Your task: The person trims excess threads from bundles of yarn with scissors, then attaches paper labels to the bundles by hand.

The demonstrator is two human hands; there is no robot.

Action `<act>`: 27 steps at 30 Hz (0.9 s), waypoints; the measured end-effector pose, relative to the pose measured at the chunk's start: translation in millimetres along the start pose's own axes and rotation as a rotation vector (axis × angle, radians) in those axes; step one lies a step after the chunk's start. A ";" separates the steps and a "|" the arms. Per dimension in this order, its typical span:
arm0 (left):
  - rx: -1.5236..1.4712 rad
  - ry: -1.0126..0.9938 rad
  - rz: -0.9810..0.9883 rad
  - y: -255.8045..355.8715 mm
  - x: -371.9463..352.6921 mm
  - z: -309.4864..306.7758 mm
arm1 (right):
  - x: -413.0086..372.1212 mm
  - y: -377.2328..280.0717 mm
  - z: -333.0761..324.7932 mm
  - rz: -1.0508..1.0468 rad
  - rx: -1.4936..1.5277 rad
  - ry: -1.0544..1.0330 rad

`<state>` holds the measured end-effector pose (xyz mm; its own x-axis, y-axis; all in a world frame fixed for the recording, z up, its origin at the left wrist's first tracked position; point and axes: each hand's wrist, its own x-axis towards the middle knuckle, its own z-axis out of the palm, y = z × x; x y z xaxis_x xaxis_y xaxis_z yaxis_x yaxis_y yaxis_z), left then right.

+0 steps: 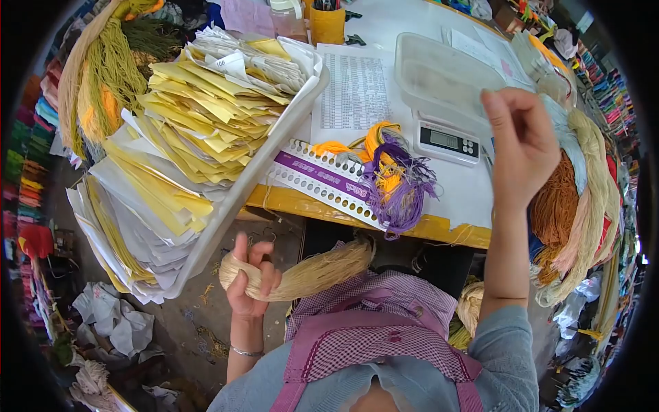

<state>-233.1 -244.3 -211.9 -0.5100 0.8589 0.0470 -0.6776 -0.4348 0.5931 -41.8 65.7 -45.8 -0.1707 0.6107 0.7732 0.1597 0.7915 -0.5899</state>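
Observation:
My left hand [252,278] is wrapped round one end of a cream thread skein [326,271], which stretches to the right across my lap in front of the apron. My right hand [527,147] is raised over the right side of the table. Its thumb and fingers are curled together, and I cannot make out anything between them. Just left of that hand, a clear plastic tray [439,72] rests on a digital scale [447,143]. A white and purple thread card [322,177] with holes lies at the table edge, with orange and purple threads [401,178] bunched at its right end.
A long bin [288,123] packed with yellow and white paper packets stands at left. Green and tan skeins [113,82] hang behind it. A printed sheet [353,89] lies on the table. Brown and cream skeins [556,199] hang at right. Crumpled paper [117,319] litters the floor.

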 end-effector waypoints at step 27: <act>0.062 0.309 -0.231 -10.6 67.6 31.9 | -108.9 42.7 129.1 0.444 0.347 -0.884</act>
<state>-243.6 -173.0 -189.4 -0.4897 0.8061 -0.3323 -0.7649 -0.2141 0.6075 -141.8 36.0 -185.2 -0.8372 0.5361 0.1076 0.1181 0.3693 -0.9218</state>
